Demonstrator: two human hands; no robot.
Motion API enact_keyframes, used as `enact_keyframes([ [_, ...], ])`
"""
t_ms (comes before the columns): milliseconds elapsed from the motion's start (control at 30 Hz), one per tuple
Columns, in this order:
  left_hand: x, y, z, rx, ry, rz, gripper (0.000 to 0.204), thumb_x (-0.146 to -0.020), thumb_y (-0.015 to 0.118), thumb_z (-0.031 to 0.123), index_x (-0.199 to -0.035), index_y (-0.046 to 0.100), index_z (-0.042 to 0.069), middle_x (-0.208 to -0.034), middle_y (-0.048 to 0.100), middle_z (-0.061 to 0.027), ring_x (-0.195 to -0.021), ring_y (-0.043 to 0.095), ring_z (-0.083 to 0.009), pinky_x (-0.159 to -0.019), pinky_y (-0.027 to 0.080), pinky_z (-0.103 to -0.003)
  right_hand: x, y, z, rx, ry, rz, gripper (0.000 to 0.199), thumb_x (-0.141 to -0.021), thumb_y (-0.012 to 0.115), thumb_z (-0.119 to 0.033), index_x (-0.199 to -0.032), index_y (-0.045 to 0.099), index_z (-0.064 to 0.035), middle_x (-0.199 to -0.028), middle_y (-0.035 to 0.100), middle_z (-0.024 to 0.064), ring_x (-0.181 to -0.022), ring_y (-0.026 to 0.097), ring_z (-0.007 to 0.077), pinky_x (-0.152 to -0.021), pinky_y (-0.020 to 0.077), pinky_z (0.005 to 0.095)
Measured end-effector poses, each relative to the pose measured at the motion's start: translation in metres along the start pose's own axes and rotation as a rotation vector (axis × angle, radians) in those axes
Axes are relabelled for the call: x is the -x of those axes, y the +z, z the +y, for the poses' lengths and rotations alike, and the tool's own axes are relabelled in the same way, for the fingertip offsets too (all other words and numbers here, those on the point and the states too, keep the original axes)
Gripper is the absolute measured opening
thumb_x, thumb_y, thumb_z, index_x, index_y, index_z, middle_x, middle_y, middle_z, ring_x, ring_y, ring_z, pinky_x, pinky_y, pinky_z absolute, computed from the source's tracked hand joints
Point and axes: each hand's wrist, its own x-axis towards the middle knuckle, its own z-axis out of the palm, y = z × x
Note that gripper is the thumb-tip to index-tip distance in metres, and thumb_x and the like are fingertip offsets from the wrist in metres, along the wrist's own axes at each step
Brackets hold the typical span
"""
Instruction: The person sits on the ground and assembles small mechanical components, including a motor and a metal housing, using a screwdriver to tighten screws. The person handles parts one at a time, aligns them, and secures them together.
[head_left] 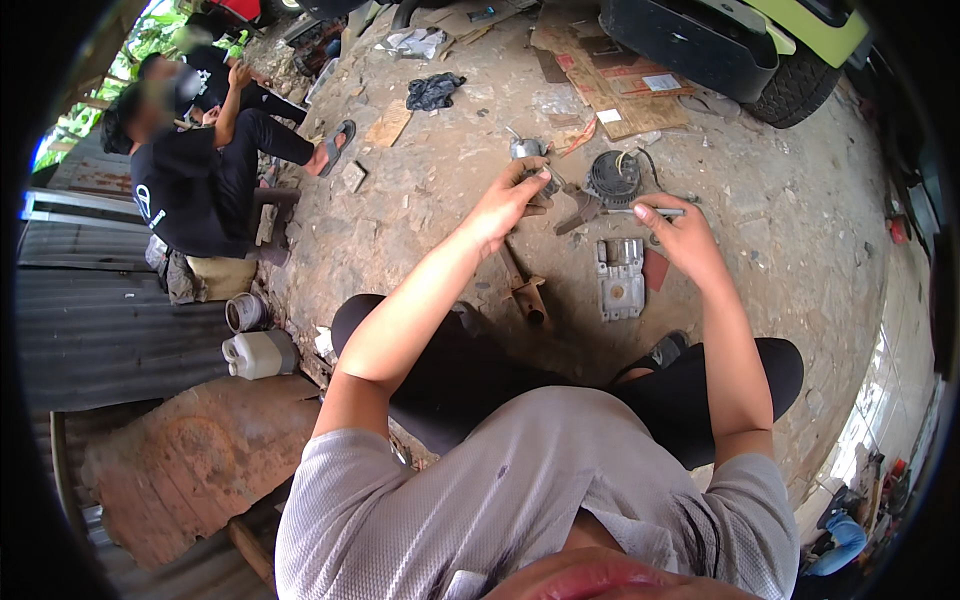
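My left hand is closed on a small dark metal part, partly covered by my fingers. In my right hand is a slim screwdriver-like tool, its thin shaft pointing left toward that part. A dark brown flat piece lies between my hands. Just beyond it rests a round black finned part with loose wires. Past my left fingertips is a small silver cylindrical part. Nearer me lie a silver cast plate, a reddish-brown flat piece and a rusty metal bracket.
Two people sit at the left, the nearer one in black. A vehicle tyre stands at the upper right beside cardboard. A black plastic bag lies farther off. Left of my knee are a white jerrycan and corrugated sheets.
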Motion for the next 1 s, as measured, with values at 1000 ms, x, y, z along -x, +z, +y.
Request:
enact_keyframes([
  [1000, 0.006, -0.004, -0.005, 0.234, 0.004, -0.117, 0.038, -0.102, 0.061, 0.029, -0.132, 0.055, 0.007, -0.120, 0.063, -0.0032, -0.111, 0.061, -0.0134, -0.092, 0.051, -0.031, -0.010, 0.025, -0.014, -0.347, -0.241, 0.059, 0.028, -0.098, 0.068, -0.023, -0.116, 0.072, -0.0008, -0.104, 0.073, 0.0056, -0.098, 0.064, 0.0128, -0.091, 0.0495, 0.0292],
])
